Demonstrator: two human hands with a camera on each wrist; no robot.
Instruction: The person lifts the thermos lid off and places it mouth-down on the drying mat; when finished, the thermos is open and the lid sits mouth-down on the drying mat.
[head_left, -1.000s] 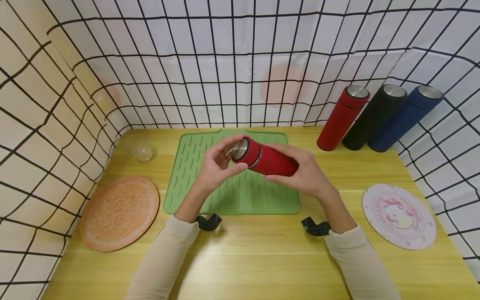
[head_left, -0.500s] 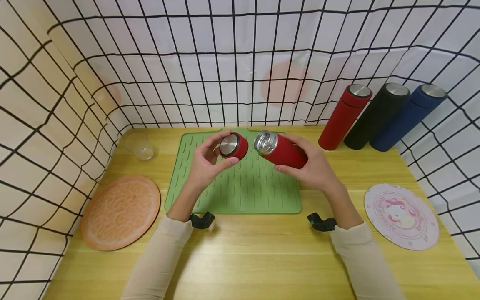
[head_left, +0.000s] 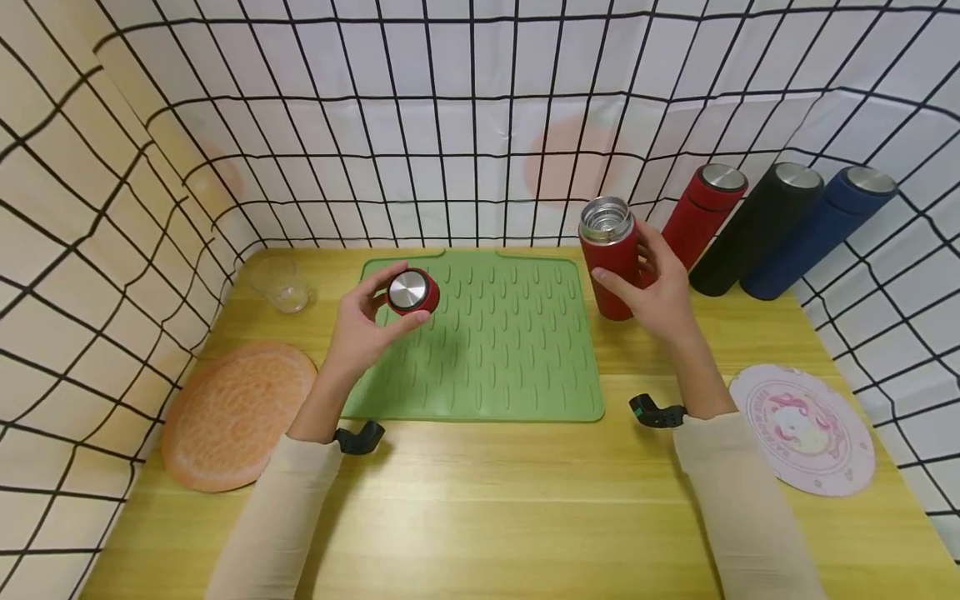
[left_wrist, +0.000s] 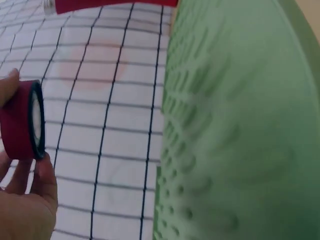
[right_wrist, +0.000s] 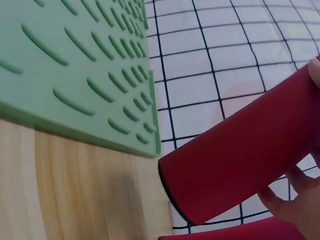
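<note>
Soft glare brightens the table (head_left: 495, 500); wrist views look hazy.

The thermos lid (left_wrist: 16, 125) I pinch is matt, its disc top (head_left: 408, 289) satiny metal; my open thermos (head_left: 613, 267) matches (its neck (head_left: 606, 221) gleams, bare metal). Ridged, rubbery-looking mat (head_left: 495, 333); glossy, wood-grained tabletop (head_left: 487, 500).

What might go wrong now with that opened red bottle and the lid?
Three risks, as I judge it:
1. The uncapped red bottle in the right grip might spill anything inside if tipped; I can't see its contents.
2. It could bump the standing red bottle close beside it, perhaps tipping that into the black bottle.
3. The lid, held in the left grip above the green mat, might slip and drop.
</note>
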